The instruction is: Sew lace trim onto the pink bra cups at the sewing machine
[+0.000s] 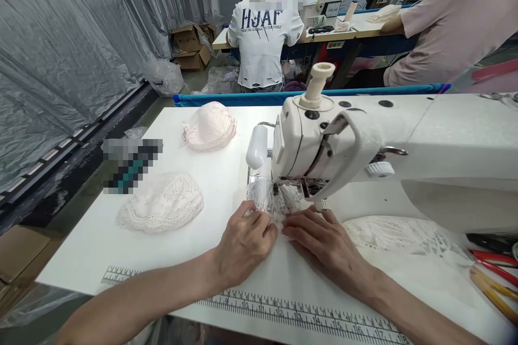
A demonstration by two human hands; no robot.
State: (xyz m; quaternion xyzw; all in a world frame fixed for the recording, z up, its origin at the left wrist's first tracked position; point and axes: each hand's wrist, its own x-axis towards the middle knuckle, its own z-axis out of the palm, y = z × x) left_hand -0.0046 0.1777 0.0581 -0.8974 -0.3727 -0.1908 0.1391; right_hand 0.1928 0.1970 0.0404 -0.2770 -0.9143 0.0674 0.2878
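Observation:
White lace fabric (pixel 261 194) lies under the needle area of the white sewing machine (pixel 343 135). My left hand (pixel 247 242) has its fingers curled and pinched on the near left edge of the lace. Beside it, my right hand (pixel 319 234) presses on the lace from the right, its fingers stretched forward and its fingertips close to the presser foot. Between both hands the lace is bunched into a narrow strip. The needle itself is hard to make out behind the machine head.
A pale pink cup-shaped piece (pixel 211 126) and a white lace piece (pixel 164 202) lie left on the table (pixel 218 188). More lace (pixel 400 234) rests right, near red-handled and yellow-handled tools (pixel 496 275). A printed ruler (pixel 299 315) runs along the front edge. Other people sit beyond.

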